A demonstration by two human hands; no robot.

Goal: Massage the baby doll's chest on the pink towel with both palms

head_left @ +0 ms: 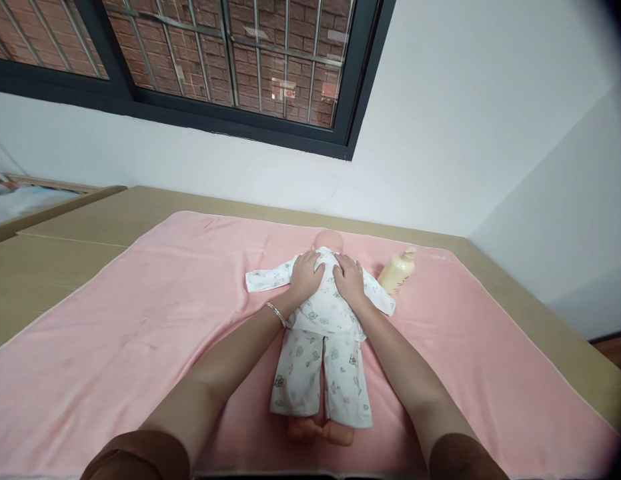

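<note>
A baby doll (329, 313) in a white printed top and matching trousers (323, 380) lies stretched out, its bald head away from me and its bare feet (320, 430) towards me. Which way its face is turned I cannot tell. My left hand (306, 275) rests on the doll's upper body at the left shoulder, fingers extended and thumb pointing inward. At the right shoulder, my right hand (349, 277) lies in the same way, fingers slightly spread. Both sleeves of the top reach out sideways past my hands.
A feeding bottle (397, 270) with cream-coloured contents lies by the doll's right-hand sleeve. Beneath everything, a pink blanket (155, 320) covers much of the wooden surface (65, 267). A white wall (440, 133) and a dark-framed window (240, 123) stand behind.
</note>
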